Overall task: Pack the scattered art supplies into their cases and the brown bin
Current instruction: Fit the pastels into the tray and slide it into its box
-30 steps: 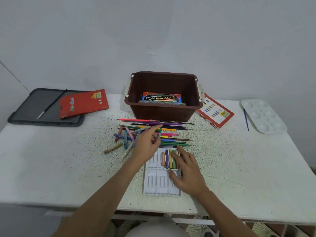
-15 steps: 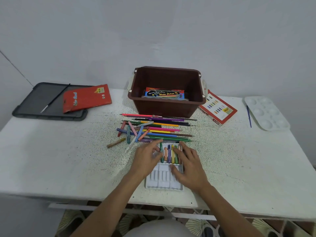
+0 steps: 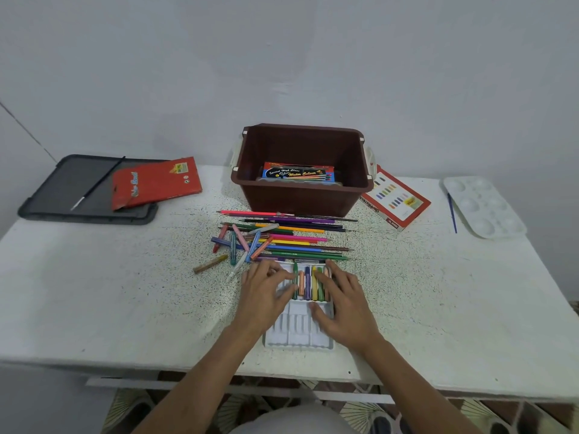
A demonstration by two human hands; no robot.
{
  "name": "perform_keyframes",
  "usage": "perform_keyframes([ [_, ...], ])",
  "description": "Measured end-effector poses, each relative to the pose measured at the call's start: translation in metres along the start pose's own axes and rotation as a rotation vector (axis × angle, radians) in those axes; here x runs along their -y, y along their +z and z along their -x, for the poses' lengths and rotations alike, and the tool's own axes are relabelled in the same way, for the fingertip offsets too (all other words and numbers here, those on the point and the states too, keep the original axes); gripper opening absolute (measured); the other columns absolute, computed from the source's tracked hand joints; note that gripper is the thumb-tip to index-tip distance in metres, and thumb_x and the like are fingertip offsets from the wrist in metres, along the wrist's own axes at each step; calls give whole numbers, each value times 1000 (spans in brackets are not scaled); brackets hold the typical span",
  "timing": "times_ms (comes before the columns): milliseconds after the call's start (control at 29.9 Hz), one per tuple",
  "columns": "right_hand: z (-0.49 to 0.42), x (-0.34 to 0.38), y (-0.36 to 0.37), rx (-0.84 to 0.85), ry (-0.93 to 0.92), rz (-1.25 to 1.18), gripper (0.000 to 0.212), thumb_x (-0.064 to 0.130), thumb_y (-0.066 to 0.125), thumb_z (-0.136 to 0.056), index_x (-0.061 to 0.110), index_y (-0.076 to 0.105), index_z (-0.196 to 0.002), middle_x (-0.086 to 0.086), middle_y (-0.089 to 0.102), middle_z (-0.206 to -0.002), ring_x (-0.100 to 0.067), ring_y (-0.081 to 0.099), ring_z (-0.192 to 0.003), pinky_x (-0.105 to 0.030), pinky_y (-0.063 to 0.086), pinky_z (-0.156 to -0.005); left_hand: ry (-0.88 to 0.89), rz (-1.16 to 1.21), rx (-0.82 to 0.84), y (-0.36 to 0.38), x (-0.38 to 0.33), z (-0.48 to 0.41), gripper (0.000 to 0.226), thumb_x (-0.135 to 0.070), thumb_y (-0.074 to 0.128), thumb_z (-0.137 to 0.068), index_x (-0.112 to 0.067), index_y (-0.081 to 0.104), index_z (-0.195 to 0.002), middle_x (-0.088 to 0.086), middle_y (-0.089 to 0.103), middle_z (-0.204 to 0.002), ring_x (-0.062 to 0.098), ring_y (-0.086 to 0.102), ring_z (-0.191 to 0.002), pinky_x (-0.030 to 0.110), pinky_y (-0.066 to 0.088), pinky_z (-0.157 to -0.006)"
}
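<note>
A white crayon tray [image 3: 297,339] lies at the table's near edge, with several crayons [image 3: 308,283] side by side in its far slots. My left hand [image 3: 264,297] lies over the tray's left part, its fingertips touching the green crayon [image 3: 295,278] at the left end of the row. Spread flat, my right hand [image 3: 343,303] rests on the tray's right side. Loose crayons [image 3: 238,242] and coloured pencils [image 3: 297,239] lie between the tray and the brown bin [image 3: 300,198]. A watercolour box [image 3: 297,173] sits inside the bin.
A red pencil pouch [image 3: 156,181] and a thin brush [image 3: 97,183] lie on a grey lid [image 3: 62,189] at the far left. A red pastel box [image 3: 394,198], a blue brush [image 3: 451,213] and a white palette [image 3: 482,205] are at the far right. A brown crayon [image 3: 210,264] lies apart.
My left hand came back from the loose crayon pile with a green crayon, which now lies in the tray beside the others. My right hand stayed on the tray.
</note>
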State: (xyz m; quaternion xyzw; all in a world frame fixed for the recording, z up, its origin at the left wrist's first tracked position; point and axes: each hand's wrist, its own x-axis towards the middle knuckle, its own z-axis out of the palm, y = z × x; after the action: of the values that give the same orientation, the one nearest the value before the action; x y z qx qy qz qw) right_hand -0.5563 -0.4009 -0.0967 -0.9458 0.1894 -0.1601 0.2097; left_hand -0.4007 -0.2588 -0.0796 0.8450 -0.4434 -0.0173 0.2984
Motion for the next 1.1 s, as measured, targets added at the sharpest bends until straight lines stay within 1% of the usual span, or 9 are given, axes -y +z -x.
perform_keyframes([
  [100, 0, 1, -1, -2, -1, 1, 59, 55, 50, -93, 24, 45, -144, 5, 28, -157, -18, 35, -132, -35, 33, -106, 34, -31, -2, 0, 1, -1, 41, -55, 44, -89, -29, 72, -104, -9, 51, -101, 13, 46, -100, 31, 32, -83],
  [334, 0, 0, -1, -8, -3, 3, 59, 55, 50, -93, 24, 47, -142, 4, 30, -156, -18, 35, -132, -33, 33, -106, 141, -166, 7, -3, 0, -5, 37, -47, 41, -92, -27, 71, -99, -7, 53, -94, 17, 49, -93, 32, 34, -80],
  [401, -1, 1, -1, -7, 0, 7, 59, 56, 49, -93, 24, 46, -143, 4, 30, -156, -18, 34, -133, -31, 30, -106, 145, -148, 7, -3, 1, -4, 35, -46, 42, -93, -27, 70, -100, -7, 53, -97, 17, 50, -94, 31, 32, -81],
  [501, -1, 1, -1, 3, 10, -4, 60, 57, 48, -93, 26, 45, -144, 6, 28, -157, -17, 32, -135, -32, 29, -107, 137, -98, 9, -4, 5, -4, 33, -48, 43, -93, -28, 69, -103, -8, 53, -104, 14, 47, -100, 26, 24, -82],
  [601, -1, 0, -1, 13, 12, -10, 61, 57, 47, -93, 27, 42, -145, 7, 27, -157, -16, 31, -135, -32, 29, -107, 53, -93, -41, -11, 10, -10, 31, -42, 46, -95, -24, 69, -107, -5, 55, -108, 14, 48, -105, 32, 32, -91],
  [702, -1, 0, -3, 15, 15, -18, 62, 57, 49, -92, 27, 42, -145, 7, 29, -156, -15, 30, -134, -31, 27, -106, -63, -152, -124, -20, 17, -22, 18, -26, 58, -93, -20, 69, -106, 0, 59, -105, 20, 53, -99, 37, 39, -87],
  [835, -1, 0, -4, 17, 7, -16, 64, 57, 52, -90, 27, 42, -145, 7, 31, -154, -14, 30, -134, -30, 26, -106, -101, -263, -66, -28, 21, -38, 21, -18, 62, -92, -18, 68, -112, 4, 66, -108, 27, 59, -101, 45, 42, -88],
  [969, -2, 1, -5, 8, 0, -14, 64, 58, 53, -90, 25, 44, -144, 6, 34, -153, -15, 32, -133, -30, 27, -106, -97, -365, 26, -33, 14, -50, 28, -16, 58, -94, -18, 64, -121, 5, 67, -118, 27, 60, -110, 44, 44, -92],
  [1103, -2, 3, -5, 1, -3, -7, 63, 58, 51, -90, 24, 46, -143, 4, 36, -152, -15, 33, -131, -30, 28, -105, -95, -379, 12, -34, 12, -56, 27, -10, 60, -92, -15, 65, -118, 8, 70, -111, 29, 65, -101, 43, 50, -83],
])
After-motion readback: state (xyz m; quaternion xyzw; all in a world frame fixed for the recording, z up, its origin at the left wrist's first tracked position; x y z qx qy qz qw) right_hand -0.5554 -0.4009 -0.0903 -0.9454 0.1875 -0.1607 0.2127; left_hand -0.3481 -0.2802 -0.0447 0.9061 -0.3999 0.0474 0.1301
